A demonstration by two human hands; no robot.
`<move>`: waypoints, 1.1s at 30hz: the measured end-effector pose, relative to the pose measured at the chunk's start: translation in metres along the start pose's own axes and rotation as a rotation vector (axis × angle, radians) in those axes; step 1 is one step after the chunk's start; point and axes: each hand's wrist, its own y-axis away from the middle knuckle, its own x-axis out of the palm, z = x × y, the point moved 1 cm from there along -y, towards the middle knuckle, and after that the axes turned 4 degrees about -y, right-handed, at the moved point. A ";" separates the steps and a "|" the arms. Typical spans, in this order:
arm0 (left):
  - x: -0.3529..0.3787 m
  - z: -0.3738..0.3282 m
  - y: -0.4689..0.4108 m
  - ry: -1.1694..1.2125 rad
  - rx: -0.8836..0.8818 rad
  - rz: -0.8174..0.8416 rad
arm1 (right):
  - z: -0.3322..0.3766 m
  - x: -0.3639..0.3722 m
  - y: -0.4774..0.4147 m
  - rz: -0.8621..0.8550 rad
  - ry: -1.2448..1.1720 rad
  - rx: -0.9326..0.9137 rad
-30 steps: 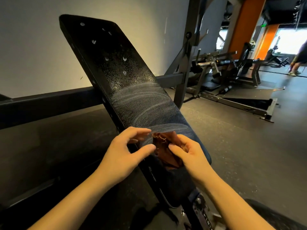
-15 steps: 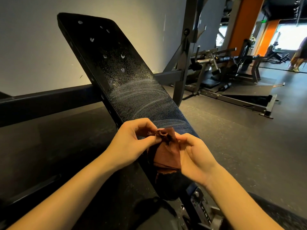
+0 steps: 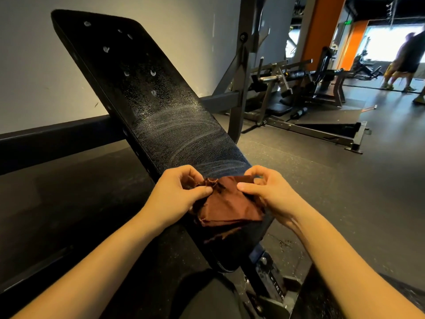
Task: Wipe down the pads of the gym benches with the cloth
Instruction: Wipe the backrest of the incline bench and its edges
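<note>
Fingers (image 3: 200,192) of both my hands are curled onto the crumpled reddish-brown cloth (image 3: 227,208). My left hand (image 3: 174,194) pinches a bunched, frayed corner between thumb and forefinger, and my right hand (image 3: 273,194) pinches the opposite upper edge, its thumb lying across the fabric. The cloth is spread between the two hands and hangs in folded layers just over the lower end of the long black padded surface (image 3: 142,93) of the inclined gym bench; whether it touches the padding I cannot tell. That surface slopes up and away from me to the upper left. Its upper part carries scattered white droplets (image 3: 106,49) and a fine mist of spray, and its middle shows pale curved streaks (image 3: 184,130) running across it, just above my hands. Behind the bench a dark steel beam (image 3: 57,137) runs level along the pale grey wall (image 3: 34,65), and a black rack upright (image 3: 243,72) rises to the right of the padding. Below the near end of the padding a metal bracket with a bolt (image 3: 264,261) shows. The dark rubber floor (image 3: 322,180) spreads to the right, where a black weight machine (image 3: 299,88) stands well apart, near an orange pillar (image 3: 322,31). Far off at the right edge, figures in dark shirts (image 3: 409,58) stand against a bright window.
</note>
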 end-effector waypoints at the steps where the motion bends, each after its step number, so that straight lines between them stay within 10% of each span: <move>1: 0.008 0.004 0.000 -0.133 -0.014 -0.027 | -0.006 -0.003 -0.004 -0.136 0.216 -0.050; 4: 0.026 0.012 0.012 -0.656 0.077 -0.148 | -0.042 0.020 0.001 -0.309 0.621 -0.215; 9: 0.018 0.036 0.027 -0.570 0.264 -0.345 | -0.107 0.085 0.023 -0.290 0.888 -0.309; 17: 0.000 0.062 0.030 -0.526 0.232 -0.395 | -0.116 0.020 0.010 -0.588 0.656 -0.021; 22: 0.011 0.072 0.033 -0.483 0.215 -0.412 | -0.135 0.068 0.048 -0.278 0.855 -0.490; 26: 0.013 0.074 0.035 -0.421 0.163 -0.407 | -0.134 0.025 0.029 -0.576 0.492 -0.078; 31: 0.019 0.078 0.035 -0.325 0.136 -0.418 | -0.159 0.072 0.081 -0.284 0.819 -0.502; 33: 0.020 0.078 0.034 -0.318 0.130 -0.408 | -0.146 0.038 0.047 -0.444 0.716 -0.352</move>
